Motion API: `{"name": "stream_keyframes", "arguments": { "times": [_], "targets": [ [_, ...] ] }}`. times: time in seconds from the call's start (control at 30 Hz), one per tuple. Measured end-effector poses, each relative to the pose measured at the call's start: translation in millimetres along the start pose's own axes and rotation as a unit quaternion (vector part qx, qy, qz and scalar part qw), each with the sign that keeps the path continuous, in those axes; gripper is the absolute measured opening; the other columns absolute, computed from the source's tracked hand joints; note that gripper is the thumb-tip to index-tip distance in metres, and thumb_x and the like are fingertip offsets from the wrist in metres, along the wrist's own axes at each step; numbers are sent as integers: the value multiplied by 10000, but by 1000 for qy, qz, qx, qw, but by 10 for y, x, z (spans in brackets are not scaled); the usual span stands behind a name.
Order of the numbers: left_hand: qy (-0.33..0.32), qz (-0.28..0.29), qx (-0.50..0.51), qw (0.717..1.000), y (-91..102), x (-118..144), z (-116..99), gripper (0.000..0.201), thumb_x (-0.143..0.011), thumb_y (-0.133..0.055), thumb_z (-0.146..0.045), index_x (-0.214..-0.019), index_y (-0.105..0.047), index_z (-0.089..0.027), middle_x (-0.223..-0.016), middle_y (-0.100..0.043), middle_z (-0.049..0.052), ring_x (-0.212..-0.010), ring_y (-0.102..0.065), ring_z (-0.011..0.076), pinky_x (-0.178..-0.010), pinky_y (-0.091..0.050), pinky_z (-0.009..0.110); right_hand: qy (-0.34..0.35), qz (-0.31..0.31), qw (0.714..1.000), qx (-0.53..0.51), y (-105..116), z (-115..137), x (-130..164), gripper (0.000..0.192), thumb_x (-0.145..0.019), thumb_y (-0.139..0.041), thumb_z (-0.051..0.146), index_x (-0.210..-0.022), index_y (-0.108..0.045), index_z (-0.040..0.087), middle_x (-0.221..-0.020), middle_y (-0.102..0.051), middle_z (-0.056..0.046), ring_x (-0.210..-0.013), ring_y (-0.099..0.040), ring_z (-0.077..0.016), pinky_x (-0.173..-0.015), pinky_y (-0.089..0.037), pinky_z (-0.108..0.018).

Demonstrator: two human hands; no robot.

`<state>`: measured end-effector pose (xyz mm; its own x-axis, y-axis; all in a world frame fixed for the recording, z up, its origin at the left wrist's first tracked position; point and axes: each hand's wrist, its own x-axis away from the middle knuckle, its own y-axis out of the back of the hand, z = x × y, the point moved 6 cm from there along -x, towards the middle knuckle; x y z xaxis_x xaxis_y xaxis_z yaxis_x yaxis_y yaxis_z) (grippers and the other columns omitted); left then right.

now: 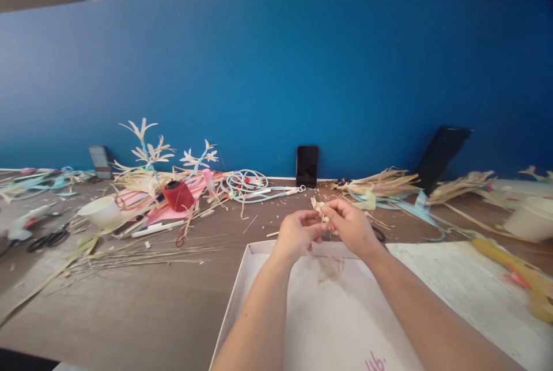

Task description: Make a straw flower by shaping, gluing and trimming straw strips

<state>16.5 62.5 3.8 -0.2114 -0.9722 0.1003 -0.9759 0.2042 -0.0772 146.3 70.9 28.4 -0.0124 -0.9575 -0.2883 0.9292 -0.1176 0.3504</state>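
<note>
Hands: left hand, right hand grip pale husk piece over shallow white box, box near bare.

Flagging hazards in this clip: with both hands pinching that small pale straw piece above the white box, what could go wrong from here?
1. The small straw piece, pinched between the left hand and right hand, looks thin and might tear or crumble.
2. If it slips, it could miss the white box and get lost among similar loose straw strips.
3. The yellow glue gun lies near the right forearm and could be knocked.
</note>
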Motion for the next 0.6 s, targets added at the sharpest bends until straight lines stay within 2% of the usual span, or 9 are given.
{"name": "stream_keyframes", "arguments": {
  "times": [0.1, 0.23, 0.6],
  "targets": [
    [30, 9, 21, 999, -89, -10, 74, 298, -654, -717, -211, -914, -613, -111, -737, -662, 52, -530, -584, 105, -439, -437, 195, 1, 0, 1000, 5, -9, 19, 10, 258, -783, -546, 446, -737, -571, 193, -512, -518, 32, -459, -461, -116, -461, -356, -237],
    [42, 2, 20, 999, -88, -28, 108, 78, -708, -664, -167, -725, -616, -109, -636, -627, 33, -552, -602, 105, -545, -505, 223, 9, 1, 1000, 12, 4, 1, 1, 252, -800, -529, 440, -739, -564, 198, -494, -499, 41, -467, -468, -119, -482, -369, -242],
    [38, 7, 33, 999, -47, -41, 91, 100, -778, -597, -172, -710, -630, -107, -629, -636, 40, -510, -586, 86, -573, -518, 236, -9, -1, 1000, 10, 25, -26, -18, 264, -807, -520, 448, -721, -544, 199, -457, -483, 56, -436, -422, -100, -471, -348, -228]
  ]
}}
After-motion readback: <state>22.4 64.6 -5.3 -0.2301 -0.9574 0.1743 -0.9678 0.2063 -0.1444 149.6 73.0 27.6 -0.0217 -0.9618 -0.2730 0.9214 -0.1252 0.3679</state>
